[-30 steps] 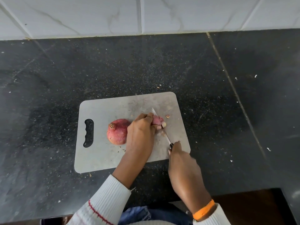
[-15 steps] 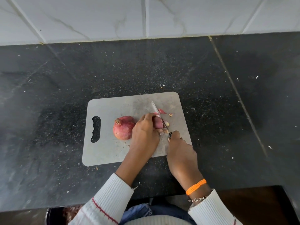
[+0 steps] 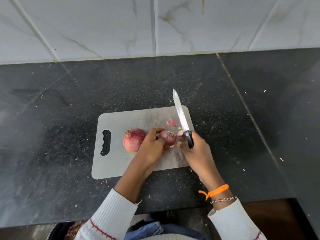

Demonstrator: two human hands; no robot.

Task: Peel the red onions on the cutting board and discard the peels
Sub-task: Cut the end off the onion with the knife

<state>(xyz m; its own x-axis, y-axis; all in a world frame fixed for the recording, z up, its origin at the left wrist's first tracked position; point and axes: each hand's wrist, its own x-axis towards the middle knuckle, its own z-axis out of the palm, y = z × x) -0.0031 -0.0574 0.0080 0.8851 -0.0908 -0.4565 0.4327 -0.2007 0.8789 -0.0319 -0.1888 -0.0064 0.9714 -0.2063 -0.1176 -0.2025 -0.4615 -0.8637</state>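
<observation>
With our right hand (image 3: 195,149) gripping the steel-bladed, black-handled knife (image 3: 181,116) while its fingertips tug papery skin off the small red onion (image 3: 167,138) held in our left hand (image 3: 152,146), we judge a slip could nick a finger.

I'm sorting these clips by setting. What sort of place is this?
Most likely a home kitchen. A dark stone countertop runs under a white marble-look tiled wall, and on it lies a grey cutting board with red onions being peeled with a knife.

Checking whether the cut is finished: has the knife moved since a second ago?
Yes. The knife has lifted off the held onion; its tip now points past the cutting board's far edge, gripped in the right hand.
</observation>
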